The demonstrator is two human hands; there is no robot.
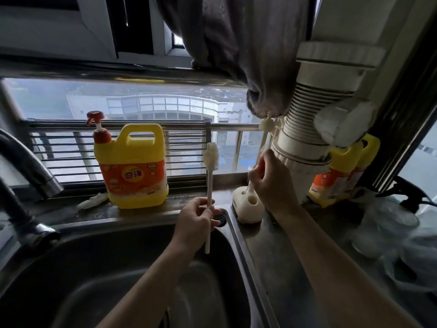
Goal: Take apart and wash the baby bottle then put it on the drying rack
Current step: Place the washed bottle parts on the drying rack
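My left hand (195, 220) grips the white handle of a long bottle brush (210, 185), held upright over the sink's back right corner with its silicone head at the top. My right hand (272, 183) pinches a thin small brush (247, 188) whose tip reaches into a hole of the white brush stand (247, 205) on the counter. A taller white brush (266, 129) rises behind that hand. No baby bottle is in sight.
A steel sink (132, 268) fills the lower left, with the tap (30, 171) at the left. A yellow detergent jug (133, 166) stands on the ledge, another jug (340, 171) behind a white pipe (305, 147). Clear plastic bags (397, 245) lie at the right.
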